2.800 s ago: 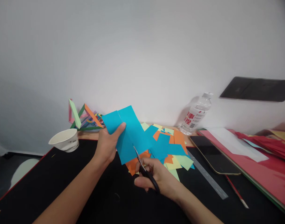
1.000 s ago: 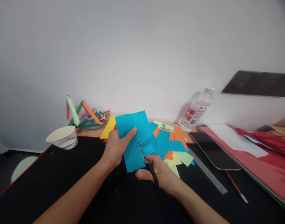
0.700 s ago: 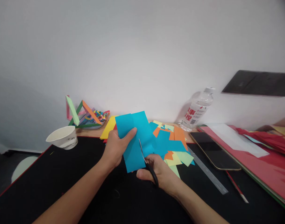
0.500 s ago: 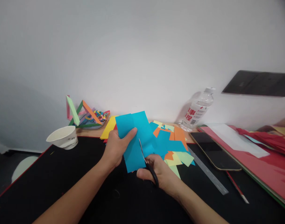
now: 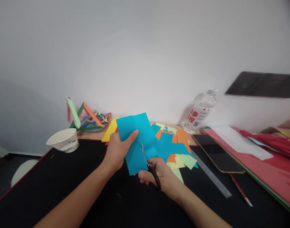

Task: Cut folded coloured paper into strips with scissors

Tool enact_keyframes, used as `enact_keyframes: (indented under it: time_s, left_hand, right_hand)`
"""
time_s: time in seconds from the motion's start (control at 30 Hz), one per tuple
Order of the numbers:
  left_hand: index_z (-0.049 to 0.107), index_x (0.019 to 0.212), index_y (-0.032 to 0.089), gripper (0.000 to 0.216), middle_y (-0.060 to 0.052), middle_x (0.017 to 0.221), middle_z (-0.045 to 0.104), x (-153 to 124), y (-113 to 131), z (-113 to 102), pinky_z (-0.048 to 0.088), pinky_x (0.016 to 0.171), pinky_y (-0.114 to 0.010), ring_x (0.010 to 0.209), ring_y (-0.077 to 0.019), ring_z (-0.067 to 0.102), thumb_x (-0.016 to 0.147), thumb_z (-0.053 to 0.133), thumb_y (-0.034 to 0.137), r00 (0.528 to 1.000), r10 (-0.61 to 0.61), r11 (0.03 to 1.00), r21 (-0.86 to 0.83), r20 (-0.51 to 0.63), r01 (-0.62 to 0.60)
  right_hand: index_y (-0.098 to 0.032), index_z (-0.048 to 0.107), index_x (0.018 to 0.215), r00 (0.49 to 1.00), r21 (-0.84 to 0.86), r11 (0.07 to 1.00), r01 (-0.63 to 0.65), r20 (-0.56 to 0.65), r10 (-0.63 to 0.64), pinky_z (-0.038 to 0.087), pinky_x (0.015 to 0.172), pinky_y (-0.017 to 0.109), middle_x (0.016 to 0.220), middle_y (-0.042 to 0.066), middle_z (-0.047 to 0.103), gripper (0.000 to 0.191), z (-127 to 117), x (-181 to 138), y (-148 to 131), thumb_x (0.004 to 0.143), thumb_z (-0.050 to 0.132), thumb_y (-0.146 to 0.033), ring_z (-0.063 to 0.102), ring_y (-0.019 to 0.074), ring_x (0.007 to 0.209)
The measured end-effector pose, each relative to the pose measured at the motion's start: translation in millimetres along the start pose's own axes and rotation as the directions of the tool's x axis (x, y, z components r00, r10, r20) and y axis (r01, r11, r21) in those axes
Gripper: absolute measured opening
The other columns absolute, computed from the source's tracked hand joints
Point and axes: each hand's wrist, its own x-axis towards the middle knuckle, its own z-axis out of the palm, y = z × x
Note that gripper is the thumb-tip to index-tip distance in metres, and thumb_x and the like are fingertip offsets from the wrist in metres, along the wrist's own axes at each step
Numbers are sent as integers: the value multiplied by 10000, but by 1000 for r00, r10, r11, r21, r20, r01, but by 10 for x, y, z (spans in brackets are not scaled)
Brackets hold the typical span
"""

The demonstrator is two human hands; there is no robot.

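Two hands mid-cut: left hand [image 5: 116, 152] pinches a blue paper sheet [image 5: 145, 129]; right hand [image 5: 162, 177] grips scissors [image 5: 149, 167], blades partway in. Cutting further likely needs the sheet held steady.

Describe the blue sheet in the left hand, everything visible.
The blue sheet is plain turquoise paper, roughly rectangular, with a faint crease running down from its top edge. It is held tilted above the black table. The left hand pinches its left side, thumb on the front. The scissors in the right hand sit with a blade partway into it from the lower edge. A pile of coloured offcuts lies behind it.
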Motion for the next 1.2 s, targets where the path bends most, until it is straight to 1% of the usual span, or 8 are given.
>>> enact_keyframes:
  time_s: [0.23, 0.4, 0.57, 0.7, 0.83, 0.93, 1.03, 1.2]
  left_hand:
    - [691, 773, 165, 255, -53, 764, 722, 0, 15, 5, 522, 578, -300, 652, -207, 638, 637, 780, 362, 1000, -11, 1000, -3, -18, 11]
    - [707, 786, 164, 269, -57, 746, 720, -11, 9, 8, 521, 569, -300, 658, -219, 648, 633, 782, 372, 1000, -26, 1000, 1, -2, 26]
    - [709, 802, 167, 277, -62, 776, 723, -17, -5, 4, 529, 586, -308, 678, -224, 651, 638, 779, 379, 999, -38, 999, -1, 10, 38]
    - [703, 791, 170, 267, -58, 777, 722, -16, -4, 0, 531, 584, -305, 681, -223, 651, 639, 779, 376, 999, -36, 999, 6, 1, 36]
    - [705, 797, 170, 270, -44, 695, 701, -16, 3, 6, 528, 572, -299, 680, -229, 652, 636, 779, 374, 999, -34, 999, -16, 12, 34]
    - [701, 795, 174, 265, -33, 656, 685, -15, -1, 4, 526, 573, -298, 676, -227, 649, 639, 776, 375, 999, -32, 999, -15, 6, 32]
    - [696, 793, 177, 261, -43, 721, 705, -8, -12, -6, 527, 578, -298, 674, -219, 645, 643, 774, 376, 1000, -23, 1000, -6, 7, 23]
    - [685, 787, 169, 243, -49, 782, 711, 6, -16, -7, 524, 606, -299, 675, -201, 629, 657, 767, 357, 999, 28, 999, 34, -29, -27]
  right_hand:
    - [-179, 502, 524, 1000, 5, 1000, -6, -8, 7, 282, 433, 223, 487, -27, 476, 533, -8, 17, 47, 544, 748, -651, 408, 99, 454]
    - [-186, 447, 547, 999, 60, 998, 37, 27, -38, 226, 435, 222, 518, -59, 390, 545, -9, 14, 73, 543, 777, -620, 298, 73, 467]
    - [-201, 377, 526, 999, 34, 998, 44, -9, -44, 180, 425, 220, 498, -84, 305, 578, -9, 13, 56, 539, 787, -608, 233, 63, 463]
    - [-194, 411, 504, 1000, -2, 1000, 3, -12, -3, 229, 422, 219, 484, -55, 396, 563, -2, 9, 29, 540, 776, -622, 329, 76, 450]
    - [-183, 469, 499, 1000, -17, 1000, -11, -21, 10, 281, 425, 220, 482, -26, 464, 535, -8, 6, 30, 552, 762, -628, 394, 95, 455]
    - [-179, 491, 498, 1000, -14, 1000, -13, -24, 12, 301, 429, 218, 483, -23, 479, 523, -14, 7, 44, 560, 755, -627, 407, 99, 461]
    - [-179, 490, 497, 1000, -17, 1000, -12, -24, 12, 286, 425, 218, 484, -19, 488, 524, -15, 6, 56, 567, 753, -627, 407, 98, 458]
    - [-174, 481, 536, 1000, 44, 999, 13, 12, -14, 234, 426, 211, 500, -53, 426, 516, -9, 9, 90, 567, 778, -595, 339, 75, 463]
